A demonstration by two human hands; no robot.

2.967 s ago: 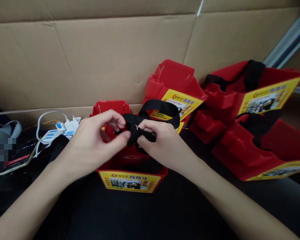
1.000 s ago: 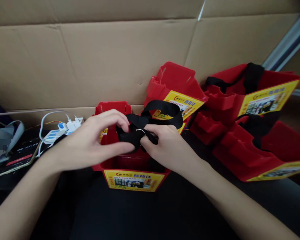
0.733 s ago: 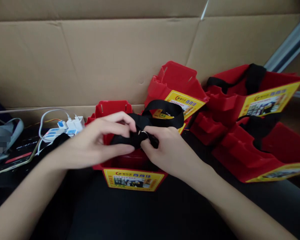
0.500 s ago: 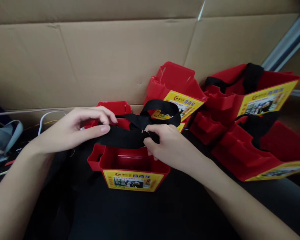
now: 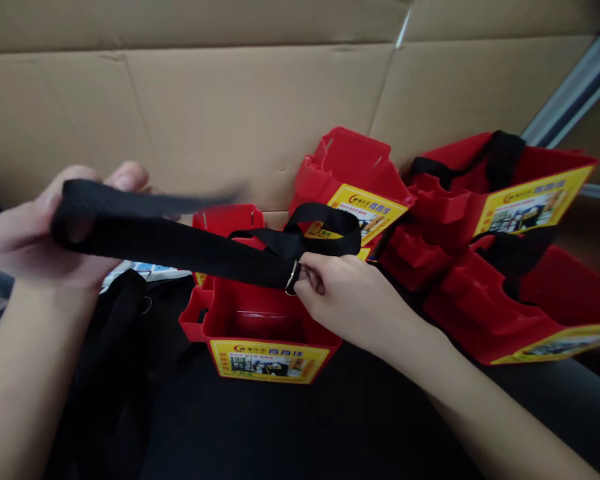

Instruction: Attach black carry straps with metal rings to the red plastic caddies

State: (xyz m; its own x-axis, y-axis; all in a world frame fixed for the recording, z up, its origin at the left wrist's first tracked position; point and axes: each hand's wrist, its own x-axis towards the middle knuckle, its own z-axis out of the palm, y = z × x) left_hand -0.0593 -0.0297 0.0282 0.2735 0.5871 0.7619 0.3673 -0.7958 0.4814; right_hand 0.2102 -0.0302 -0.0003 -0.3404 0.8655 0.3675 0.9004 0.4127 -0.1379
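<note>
We find the left hand (image 5: 30, 230) closed around the black strap (image 5: 180, 247), which runs taut to the right hand (image 5: 347, 303). The right fingers pinch the metal ring (image 5: 293, 277) the strap passes through (its far loop lies behind). Both sit over the open red box (image 5: 250, 320); more boxes (image 5: 480, 227) stand right.
</note>
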